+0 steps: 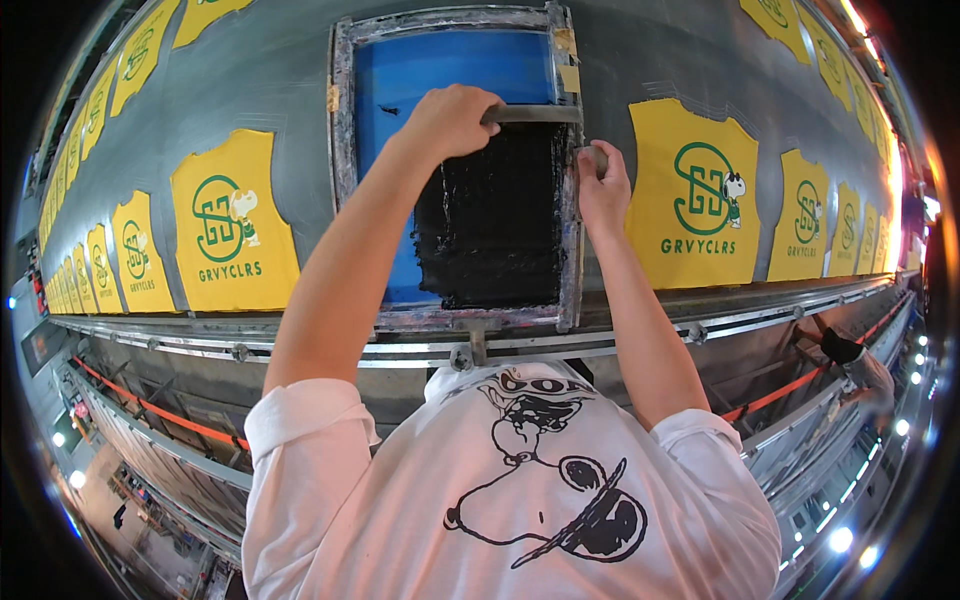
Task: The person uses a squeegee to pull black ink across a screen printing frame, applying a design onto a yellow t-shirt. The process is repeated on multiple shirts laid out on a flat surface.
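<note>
The left hand (450, 118) is gripping a grey bar (540, 114) at the far edge of black ink (490, 220), seemingly steadying it, while the right hand (606, 194) is clasping a grey knob (597, 159) beside the frame (342, 130).

Squeegee (540, 114): left end hidden under the left fingers (486, 104). Grey rounded piece (597, 158): partly covered by the right fingers (613, 160); kind cannot be told. Blue screen (455, 65): part hidden behind the left forearm (365, 225). Yellow cloth piece (203, 18), upper left: cut off by top edge. White shirt (390, 530): cut off by bottom edge. Co-worker (868, 372), far right: head blurred. Dark object (119, 516), lower left: too small to tell.
</note>
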A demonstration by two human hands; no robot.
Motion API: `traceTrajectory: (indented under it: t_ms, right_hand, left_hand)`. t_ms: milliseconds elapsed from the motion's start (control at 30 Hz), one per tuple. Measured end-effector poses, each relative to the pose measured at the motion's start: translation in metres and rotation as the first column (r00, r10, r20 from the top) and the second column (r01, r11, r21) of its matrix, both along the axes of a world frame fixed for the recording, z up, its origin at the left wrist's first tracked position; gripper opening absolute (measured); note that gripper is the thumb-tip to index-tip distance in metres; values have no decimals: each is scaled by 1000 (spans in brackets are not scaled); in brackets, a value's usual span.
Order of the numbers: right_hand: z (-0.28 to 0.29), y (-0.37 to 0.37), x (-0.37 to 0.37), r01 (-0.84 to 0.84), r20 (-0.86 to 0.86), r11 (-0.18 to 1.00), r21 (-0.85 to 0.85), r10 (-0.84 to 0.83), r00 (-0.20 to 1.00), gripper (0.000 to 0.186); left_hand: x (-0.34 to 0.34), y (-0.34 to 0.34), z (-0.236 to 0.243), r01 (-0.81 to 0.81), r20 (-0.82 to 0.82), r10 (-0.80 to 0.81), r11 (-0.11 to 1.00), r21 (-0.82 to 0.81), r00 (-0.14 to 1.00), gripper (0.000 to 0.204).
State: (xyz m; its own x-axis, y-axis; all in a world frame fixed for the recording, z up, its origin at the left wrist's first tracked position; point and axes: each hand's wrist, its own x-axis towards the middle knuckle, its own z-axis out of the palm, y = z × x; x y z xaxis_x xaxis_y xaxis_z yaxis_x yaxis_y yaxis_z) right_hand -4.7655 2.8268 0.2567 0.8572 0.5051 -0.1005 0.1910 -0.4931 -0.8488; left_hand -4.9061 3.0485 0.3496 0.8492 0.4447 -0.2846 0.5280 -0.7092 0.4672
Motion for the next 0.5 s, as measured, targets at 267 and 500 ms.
traceTrajectory:
  t_ms: [267, 500]
  right_hand:
    - [81, 73, 30, -508, 637, 860, -57, 423, 644, 39]
    - [67, 98, 25, -565, 510, 655, -502, 752, 418, 26]
  left_hand:
    - [12, 11, -14, 53, -74, -39, 978, 201, 996, 34]
    - [10, 5, -20, 26, 1, -27, 967, 253, 1000, 33]
